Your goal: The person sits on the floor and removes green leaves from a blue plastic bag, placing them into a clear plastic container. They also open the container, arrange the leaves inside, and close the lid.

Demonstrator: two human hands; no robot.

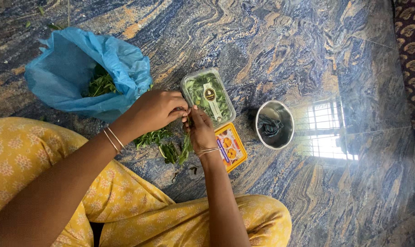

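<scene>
Leafy sprig [185, 145] is hanging just below the pinch, where the left hand [158, 110] and right hand [201, 129] are closing fingertips on its stem, seemingly stripping leaves. Continuing calls for steady pulling, beside the clear plastic box [208, 97].

Yellow floral-print clothes, roughly 2 thin bangles [113, 139] per wrist.

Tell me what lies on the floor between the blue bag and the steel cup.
In the head view, a clear lidded box of greens lies between the blue bag and steel cup.
</scene>
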